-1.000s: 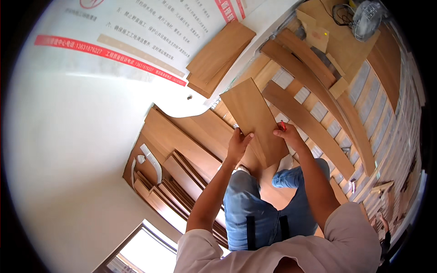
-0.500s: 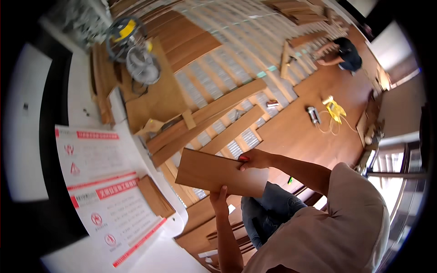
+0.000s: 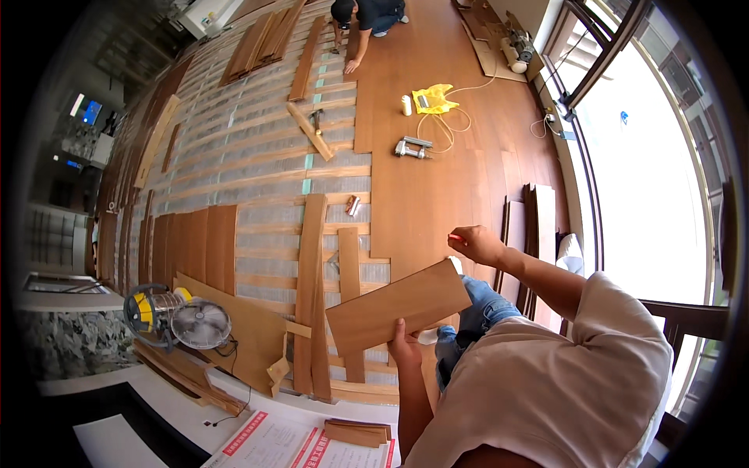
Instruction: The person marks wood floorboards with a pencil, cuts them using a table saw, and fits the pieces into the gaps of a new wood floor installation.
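A short brown floorboard piece (image 3: pixel 394 308) is held at a slant in front of my body. My left hand (image 3: pixel 404 347) grips it by the lower long edge, thumb on the face and the other fingers hidden beneath. Above the board's right end, and apart from it, my right hand (image 3: pixel 477 245) is closed on a small red object (image 3: pixel 456 238), mostly covered by the fingers. Beyond the board, a long plank (image 3: pixel 314 273) and a shorter plank (image 3: pixel 351 296) lie across the wooden battens (image 3: pixel 269 253).
A nail gun (image 3: pixel 412 148) with its hose and a yellow bag (image 3: pixel 435 99) lie on the laid floor (image 3: pixel 460 179). A person (image 3: pixel 367 23) kneels at the far end. A fan (image 3: pixel 200 324) stands on the left; planks lean by the window (image 3: pixel 538 226) on the right.
My view has swung to the right. The right hand has come off the board with the red object still in it; the left hand still holds the board.
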`<action>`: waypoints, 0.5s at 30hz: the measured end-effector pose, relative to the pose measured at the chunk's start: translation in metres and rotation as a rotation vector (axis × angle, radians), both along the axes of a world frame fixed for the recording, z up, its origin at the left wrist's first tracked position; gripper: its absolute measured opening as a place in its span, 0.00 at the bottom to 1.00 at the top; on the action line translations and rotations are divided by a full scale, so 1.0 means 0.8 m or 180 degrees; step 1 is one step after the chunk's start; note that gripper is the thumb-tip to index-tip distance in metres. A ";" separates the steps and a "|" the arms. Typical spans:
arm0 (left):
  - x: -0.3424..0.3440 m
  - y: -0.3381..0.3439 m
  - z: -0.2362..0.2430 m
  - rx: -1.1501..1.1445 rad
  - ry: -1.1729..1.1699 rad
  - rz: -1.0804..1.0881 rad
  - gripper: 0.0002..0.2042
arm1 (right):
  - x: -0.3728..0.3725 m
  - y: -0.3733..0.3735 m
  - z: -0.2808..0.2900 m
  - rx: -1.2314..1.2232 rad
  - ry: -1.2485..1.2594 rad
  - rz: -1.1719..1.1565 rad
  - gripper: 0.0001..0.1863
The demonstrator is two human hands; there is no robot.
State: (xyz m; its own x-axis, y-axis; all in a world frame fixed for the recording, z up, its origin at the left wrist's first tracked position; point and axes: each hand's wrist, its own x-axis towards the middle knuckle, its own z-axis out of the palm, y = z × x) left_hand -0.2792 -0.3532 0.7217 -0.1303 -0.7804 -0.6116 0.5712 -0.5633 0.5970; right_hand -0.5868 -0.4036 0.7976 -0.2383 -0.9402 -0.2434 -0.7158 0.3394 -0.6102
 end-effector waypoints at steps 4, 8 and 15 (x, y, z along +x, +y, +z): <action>-0.094 -0.084 0.009 0.0273 0.0144 -0.0299 0.20 | -0.122 0.044 -0.008 0.0482 -0.2023 -0.0952 0.22; -0.220 -0.176 0.039 0.0130 0.0236 -0.0574 0.18 | -0.176 0.033 0.025 0.0689 -0.4161 -0.1830 0.27; -0.406 -0.290 0.055 -0.0043 0.0463 -0.1402 0.20 | -0.268 -0.053 0.036 0.0075 -0.4552 -0.2340 0.22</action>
